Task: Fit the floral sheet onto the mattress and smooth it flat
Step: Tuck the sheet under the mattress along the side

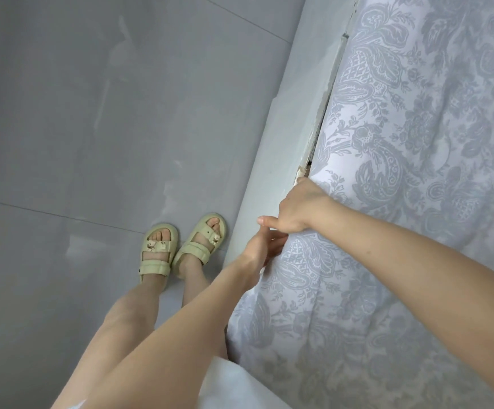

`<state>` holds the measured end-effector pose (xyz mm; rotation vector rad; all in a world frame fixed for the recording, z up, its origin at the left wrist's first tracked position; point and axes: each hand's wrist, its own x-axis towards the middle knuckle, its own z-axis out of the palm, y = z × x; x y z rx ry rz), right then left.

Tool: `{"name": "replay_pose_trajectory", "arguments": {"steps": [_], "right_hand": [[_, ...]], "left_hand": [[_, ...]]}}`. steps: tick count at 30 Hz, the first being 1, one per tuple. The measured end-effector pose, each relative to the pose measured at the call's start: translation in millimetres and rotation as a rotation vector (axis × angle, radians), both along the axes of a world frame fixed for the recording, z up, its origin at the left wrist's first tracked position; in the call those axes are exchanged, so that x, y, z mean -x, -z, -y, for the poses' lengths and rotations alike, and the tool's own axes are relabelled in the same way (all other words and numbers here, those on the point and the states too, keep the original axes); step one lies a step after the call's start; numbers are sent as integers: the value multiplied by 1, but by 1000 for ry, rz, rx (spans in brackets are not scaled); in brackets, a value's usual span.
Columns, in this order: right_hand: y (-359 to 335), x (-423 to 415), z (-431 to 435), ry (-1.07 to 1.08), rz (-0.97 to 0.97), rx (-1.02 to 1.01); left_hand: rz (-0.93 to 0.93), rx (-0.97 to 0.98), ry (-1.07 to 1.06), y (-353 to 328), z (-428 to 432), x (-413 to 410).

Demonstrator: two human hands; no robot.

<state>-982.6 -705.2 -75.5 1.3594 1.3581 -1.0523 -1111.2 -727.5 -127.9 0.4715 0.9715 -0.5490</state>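
A: Where is the sheet [411,178] found, and how is it held?

B: It is spread over the mattress, its printed top filling the right of the view. Its side edge runs along the long edge of the bed, beside the pale frame [284,149]. That edge is pinched by the right hand [296,211], fingers curled over the fabric, thumb out. The left hand [265,246] is pushed in just below it, between sheet and frame; its fingertips are hidden, so whether cloth is gripped there cannot be told.

A: Which relation is the coming move thought to turn on?

B: The gap. Beyond the right hand a dark slot is seen between frame and sheet, so the untucked length lies ahead of both hands along the edge. The right hand is nearer to it.

A: And the materials?

B: A thin woven cotton is suggested, white with grey paisley and flowers, softly creased near the hands. The frame looks smooth and hard, chipped by the slot. The floor [92,113] is glossy grey tile.
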Motion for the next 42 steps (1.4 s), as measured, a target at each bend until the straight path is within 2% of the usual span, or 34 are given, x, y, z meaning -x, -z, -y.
{"name": "replay_pose_trajectory", "arguments": {"steps": [4,6,9,13,15,17,21,25,29,32,34,35,37,39,42], "right_hand": [[-10,4,4,202,-1,-166],[-15,9,11,217,0,-250],[-12,15,15,164,29,-232],[8,26,17,73,62,-81],[13,33,19,39,74,-29],[8,36,20,57,74,-36],[-15,40,31,145,9,-176],[-12,45,47,47,49,-204],[17,58,46,-42,90,-129],[15,57,48,-22,87,-166],[8,57,48,38,66,-229],[4,59,49,66,57,-261],[-4,67,53,87,51,-331],[-12,80,61,57,20,-412],[-29,106,84,29,-99,-391]], "left_hand": [[84,111,79,-5,11,-12],[67,162,31,2,15,-11],[97,220,-32,15,7,9],[-54,-55,-209,12,15,57],[2,-135,-143,5,29,80],[110,-77,-18,-6,49,88],[73,180,21,-11,75,74],[23,267,13,9,81,73],[18,64,66,6,65,83],[-49,-251,-24,-1,62,117],[-47,-496,56,-5,63,140],[-44,-543,122,-6,67,147],[-37,-486,183,-1,79,158],[-45,-338,172,2,90,164],[-58,-294,109,11,110,177]]}}
